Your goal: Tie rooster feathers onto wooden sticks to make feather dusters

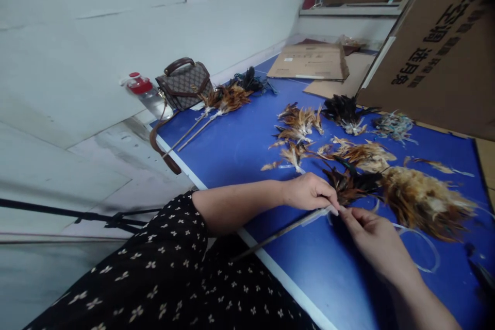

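Observation:
Over the blue table, my left hand (311, 192) is closed in a pinch at the top of a thin stick (280, 234). Pale, translucent wrapping (315, 215) covers the stick just below those fingers. Dark brown and black feathers (350, 185) fan out right behind the fingertips; whether they are fixed to the stick is hidden. Thumb and forefinger of my right hand (377, 240) are pinched together, meeting the left fingertips. What they grip is too small to make out. A loop of clear strip (427, 252) lies beside my right wrist.
Several feather bunches lie farther back, including a large tan bunch (425, 201) and a black one (344, 113). Two finished-looking feather sticks (197, 131) rest near a handbag (185, 82) and a red-capped bottle (149, 95). Cardboard (436, 51) stands at the right.

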A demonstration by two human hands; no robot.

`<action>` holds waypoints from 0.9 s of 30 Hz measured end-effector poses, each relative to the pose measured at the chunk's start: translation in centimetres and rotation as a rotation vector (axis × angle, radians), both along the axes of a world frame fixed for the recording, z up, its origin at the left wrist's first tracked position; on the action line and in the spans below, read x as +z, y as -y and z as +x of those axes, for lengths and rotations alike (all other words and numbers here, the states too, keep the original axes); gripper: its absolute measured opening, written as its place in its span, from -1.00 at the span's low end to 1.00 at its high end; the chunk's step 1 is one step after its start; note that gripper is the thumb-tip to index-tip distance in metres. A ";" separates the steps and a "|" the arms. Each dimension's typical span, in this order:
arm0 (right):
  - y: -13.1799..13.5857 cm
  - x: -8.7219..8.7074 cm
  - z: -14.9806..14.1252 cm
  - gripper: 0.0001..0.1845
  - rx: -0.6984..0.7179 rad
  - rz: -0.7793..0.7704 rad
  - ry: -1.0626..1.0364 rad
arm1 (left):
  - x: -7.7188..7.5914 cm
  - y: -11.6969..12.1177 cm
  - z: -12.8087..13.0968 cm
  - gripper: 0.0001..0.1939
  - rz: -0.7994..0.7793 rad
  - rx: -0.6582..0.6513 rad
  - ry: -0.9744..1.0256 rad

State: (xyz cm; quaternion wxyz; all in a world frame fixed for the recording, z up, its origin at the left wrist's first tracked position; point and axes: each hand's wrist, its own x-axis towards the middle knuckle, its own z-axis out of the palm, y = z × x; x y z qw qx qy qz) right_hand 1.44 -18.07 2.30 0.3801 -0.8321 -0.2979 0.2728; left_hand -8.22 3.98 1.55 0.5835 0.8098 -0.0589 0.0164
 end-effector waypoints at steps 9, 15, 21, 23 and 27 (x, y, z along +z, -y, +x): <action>2.2 0.9 -0.7 -0.49 0.454 0.049 0.411 | -0.9 0.1 0.0 -0.75 -0.205 0.118 -0.207; 2.0 5.2 0.2 -0.62 0.609 0.169 0.475 | -1.3 1.0 -0.2 -0.73 -0.279 0.144 -0.231; -0.7 7.0 2.1 -0.51 0.645 0.201 0.443 | -0.7 0.4 -0.3 -0.96 -0.192 -0.006 -0.215; -1.5 6.7 2.9 -0.49 0.608 0.194 0.447 | -0.9 0.4 -0.3 -0.92 -0.229 -0.040 -0.246; -3.2 5.4 3.9 -0.39 0.581 0.204 0.466 | -1.8 0.7 -0.3 -0.90 -0.370 -0.064 -0.264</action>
